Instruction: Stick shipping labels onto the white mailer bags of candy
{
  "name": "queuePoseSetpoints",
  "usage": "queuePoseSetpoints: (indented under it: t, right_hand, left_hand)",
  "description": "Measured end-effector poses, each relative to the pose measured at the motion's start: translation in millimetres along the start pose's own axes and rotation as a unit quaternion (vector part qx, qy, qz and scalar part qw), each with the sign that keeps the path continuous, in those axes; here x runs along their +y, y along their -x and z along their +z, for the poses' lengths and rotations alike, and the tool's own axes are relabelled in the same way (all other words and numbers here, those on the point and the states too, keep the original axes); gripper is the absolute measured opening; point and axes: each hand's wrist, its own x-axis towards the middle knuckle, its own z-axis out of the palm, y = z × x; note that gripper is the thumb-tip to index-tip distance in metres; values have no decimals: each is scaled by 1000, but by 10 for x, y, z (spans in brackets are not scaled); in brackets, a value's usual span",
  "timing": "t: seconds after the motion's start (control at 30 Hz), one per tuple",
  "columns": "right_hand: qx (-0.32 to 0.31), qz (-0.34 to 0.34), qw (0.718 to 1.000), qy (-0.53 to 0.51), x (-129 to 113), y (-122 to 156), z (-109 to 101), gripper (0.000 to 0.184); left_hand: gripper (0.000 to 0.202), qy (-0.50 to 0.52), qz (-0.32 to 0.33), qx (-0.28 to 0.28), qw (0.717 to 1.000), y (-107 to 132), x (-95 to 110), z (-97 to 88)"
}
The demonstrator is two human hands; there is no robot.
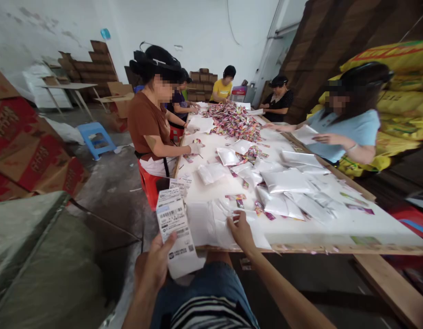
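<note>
My left hand is closed on a long strip of white shipping labels with barcodes, held upright off the table's near left corner. My right hand rests on a stack of white plastic mailer bags at the table's near edge, fingers curled on the top bag. A few small colourful sachets lie just beyond that hand. My knee in blue jeans sits below the table edge.
The long white table carries more white bags and a heap of colourful sachets at the far end. Several seated people work along both sides. Cardboard boxes stand left, yellow sacks right, a blue stool on the floor.
</note>
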Motion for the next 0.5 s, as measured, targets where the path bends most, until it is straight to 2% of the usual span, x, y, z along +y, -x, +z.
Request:
queuePoseSetpoints:
  t: [0.07, 0.1, 0.2, 0.27, 0.33, 0.4, 0.5]
  right_hand:
    - [34, -67, 997, 4, -226, 97, -146, 45]
    - [18, -100, 995, -13, -364, 160, -215, 45]
    - [-132, -176, 971, -92, -716, 402, -303, 30]
    - [-182, -221, 952, -106, -815, 557, -253, 17]
    - [-183, -254, 945, -93, -816, 669, -164, 15]
    - [-194, -297, 932, -76, -794, 731, -97, 16]
    - [-224, -358, 903, -78, -852, 697, -147, 13]
  left_hand:
    - [52, -27, 5, -51, 998, 2, -100, 64]
    - [49, -49, 2, -74, 996, 3, -152, 102]
    - [39, -97, -24, -129, 987, 19, -267, 195]
    - [40, -44, -70, -147, 986, 37, -278, 223]
    - [45, 63, -133, -139, 979, 42, -234, 235]
    - [44, 134, -185, -108, 967, 9, -164, 248]
    - [35, 150, -174, -23, 973, -129, -81, 232]
